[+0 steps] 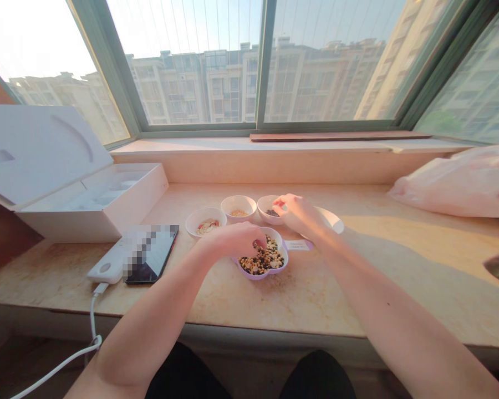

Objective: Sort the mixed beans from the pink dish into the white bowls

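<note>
My left hand (243, 241) reaches into a purple-rimmed bowl (258, 277), its fingers curled down into mixed beans and seeds (270, 257) in black, yellow and pale colours. What its fingertips hold is too small to make out. Over a small white bowl (265, 202) with dark beans (271, 213) in it, my right hand (297, 213) has its fingers pinched together at the right rim. Whatever lies in that pinch is hidden. Next to it stand a white bowl (238, 200) with small yellowish grains and another white bowl (191, 221) with pale, reddish-edged flakes.
Partly behind my right hand is a white dish (332, 219). A small label (298, 245) lies beside the purple bowl. At left are a phone (160, 255), a white power bank (108, 263) with a cable, and an open white box (133, 194). A plastic bag (461, 185) rests at right.
</note>
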Demonstrator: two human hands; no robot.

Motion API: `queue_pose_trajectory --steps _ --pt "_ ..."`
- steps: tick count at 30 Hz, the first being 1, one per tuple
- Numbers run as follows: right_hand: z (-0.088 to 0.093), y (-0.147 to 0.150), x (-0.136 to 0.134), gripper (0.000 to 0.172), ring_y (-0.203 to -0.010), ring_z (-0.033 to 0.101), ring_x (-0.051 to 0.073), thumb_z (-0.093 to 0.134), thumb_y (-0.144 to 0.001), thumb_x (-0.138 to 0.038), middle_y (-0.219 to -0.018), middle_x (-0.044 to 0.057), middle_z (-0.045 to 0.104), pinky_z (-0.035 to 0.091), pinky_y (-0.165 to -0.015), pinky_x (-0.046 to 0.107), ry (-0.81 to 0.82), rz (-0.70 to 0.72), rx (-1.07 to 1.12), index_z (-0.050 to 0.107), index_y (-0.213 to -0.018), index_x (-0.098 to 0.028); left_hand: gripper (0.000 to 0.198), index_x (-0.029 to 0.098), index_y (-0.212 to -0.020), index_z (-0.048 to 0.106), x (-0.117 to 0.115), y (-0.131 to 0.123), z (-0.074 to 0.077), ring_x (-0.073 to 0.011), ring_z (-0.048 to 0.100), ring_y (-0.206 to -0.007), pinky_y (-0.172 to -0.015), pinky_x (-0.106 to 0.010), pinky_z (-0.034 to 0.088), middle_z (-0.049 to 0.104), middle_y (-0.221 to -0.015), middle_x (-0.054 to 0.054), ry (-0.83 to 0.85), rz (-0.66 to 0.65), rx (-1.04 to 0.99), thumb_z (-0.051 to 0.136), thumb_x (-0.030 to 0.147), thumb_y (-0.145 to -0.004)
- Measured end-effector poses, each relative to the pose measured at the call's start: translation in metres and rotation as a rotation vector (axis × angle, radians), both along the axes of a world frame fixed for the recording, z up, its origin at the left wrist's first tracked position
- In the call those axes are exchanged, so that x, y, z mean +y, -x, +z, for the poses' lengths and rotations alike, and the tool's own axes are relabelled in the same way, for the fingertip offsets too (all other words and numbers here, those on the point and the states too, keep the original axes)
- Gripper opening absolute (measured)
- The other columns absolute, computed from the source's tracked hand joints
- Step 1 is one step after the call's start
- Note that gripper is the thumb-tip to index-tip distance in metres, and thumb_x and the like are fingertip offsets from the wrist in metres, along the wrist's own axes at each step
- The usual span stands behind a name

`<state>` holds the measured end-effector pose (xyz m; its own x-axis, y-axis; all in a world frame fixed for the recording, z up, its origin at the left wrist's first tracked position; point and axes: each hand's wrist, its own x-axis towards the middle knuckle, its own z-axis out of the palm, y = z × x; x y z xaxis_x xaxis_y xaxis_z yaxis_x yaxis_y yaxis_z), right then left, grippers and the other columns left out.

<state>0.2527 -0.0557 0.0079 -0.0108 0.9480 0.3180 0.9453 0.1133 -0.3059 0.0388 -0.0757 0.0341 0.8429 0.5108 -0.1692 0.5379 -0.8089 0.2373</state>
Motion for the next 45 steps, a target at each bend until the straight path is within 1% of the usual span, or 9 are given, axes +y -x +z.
queue_pose_trajectory --steps 5,13,18,24,29,33,38,41,45 --pt "0.002 0.004 -0.004 0.026 -0.098 0.069 0.028 0.060 -0.095 -0.038 -0.112 0.012 0.077 0.051 -0.079 0.032 0.018 -0.016 0.021 0.077 -0.104 -0.020 0.019 0.021 -0.089 0.078 -0.001 -0.004 -0.001 -0.0135 0.062 -0.071 -0.061 -0.026 0.039 0.075 -0.087 -0.001 0.012 0.001 0.013 0.061 0.014 -0.082" --pt "0.008 0.007 -0.013 0.024 -0.106 0.068 0.029 0.061 -0.095 -0.037 -0.112 0.013 0.078 0.052 -0.084 0.033 0.044 0.073 0.054 0.078 -0.102 -0.021 0.023 0.019 -0.074 0.075 0.000 -0.009 -0.004 -0.0136 0.053 -0.064 -0.061 -0.028 0.036 0.070 -0.074 -0.001 0.021 0.009 0.020 0.055 0.010 -0.081" --pt "0.010 0.008 -0.014 0.025 -0.108 0.068 0.029 0.060 -0.096 -0.036 -0.112 0.014 0.077 0.052 -0.086 0.034 0.044 0.089 0.053 0.078 -0.103 -0.019 0.022 0.017 -0.074 0.074 0.002 -0.006 -0.008 -0.0136 0.054 -0.067 -0.063 -0.027 0.035 0.070 -0.075 -0.002 0.058 0.013 -0.052 0.054 0.009 -0.080" --pt "0.010 0.009 -0.014 0.025 -0.105 0.069 0.028 0.061 -0.096 -0.036 -0.111 0.014 0.077 0.052 -0.086 0.034 0.044 0.083 0.050 0.077 -0.103 -0.019 0.023 0.018 -0.079 0.074 0.005 -0.003 -0.006 -0.0144 0.055 -0.070 -0.067 -0.029 0.038 0.070 -0.079 -0.001 0.091 -0.007 -0.066 0.053 0.007 -0.080" --pt "0.010 0.009 -0.013 0.026 -0.106 0.068 0.027 0.062 -0.095 -0.035 -0.111 0.014 0.077 0.052 -0.084 0.032 0.043 0.065 0.058 0.077 -0.106 -0.017 0.018 0.019 -0.084 0.073 0.009 0.000 -0.007 -0.0150 0.059 -0.077 -0.070 -0.028 0.041 0.073 -0.088 -0.002 0.109 0.025 -0.117 0.059 0.009 -0.081" --pt "0.011 0.010 -0.015 0.025 -0.105 0.069 0.026 0.062 -0.094 -0.033 -0.110 0.014 0.077 0.052 -0.083 0.030 0.032 0.053 0.059 0.077 -0.106 -0.017 0.014 0.020 -0.088 0.073 0.023 0.005 -0.013 -0.0142 0.062 -0.077 -0.075 -0.026 0.045 0.072 -0.087 -0.001 0.105 0.123 -0.296 0.059 0.016 -0.087" --pt "0.017 0.015 -0.021 0.024 -0.090 0.070 0.025 0.064 -0.092 -0.034 -0.100 0.010 0.078 0.053 -0.078 0.031 0.034 0.083 0.068 0.078 -0.104 -0.019 0.024 0.017 -0.087 0.073 0.045 0.013 -0.018 -0.0172 0.064 -0.081 -0.078 -0.029 0.046 0.073 -0.088 -0.005 -0.135 0.403 -0.522 0.051 0.018 -0.094" --pt "0.021 0.019 -0.027 0.024 -0.082 0.069 0.021 0.064 -0.093 -0.036 -0.095 0.008 0.078 0.052 -0.075 0.029 0.103 0.229 0.118 0.079 -0.103 -0.020 0.024 0.017 -0.093 0.075 0.051 0.017 -0.020 -0.0197 0.065 -0.083 -0.081 -0.030 0.046 0.076 -0.091 -0.008 -0.226 0.548 -0.522 0.051 0.017 -0.094" --pt "0.023 0.026 -0.037 0.023 -0.077 0.067 0.017 0.065 -0.090 -0.032 -0.090 0.005 0.077 0.049 -0.066 0.025 0.380 0.501 0.136 0.080 -0.104 -0.022 0.025 0.016 -0.101 0.075 0.051 0.018 -0.021 -0.0218 0.066 -0.083 -0.078 -0.031 0.045 0.076 -0.089 -0.010 -0.291 0.603 -0.408 0.051 0.018 -0.094"
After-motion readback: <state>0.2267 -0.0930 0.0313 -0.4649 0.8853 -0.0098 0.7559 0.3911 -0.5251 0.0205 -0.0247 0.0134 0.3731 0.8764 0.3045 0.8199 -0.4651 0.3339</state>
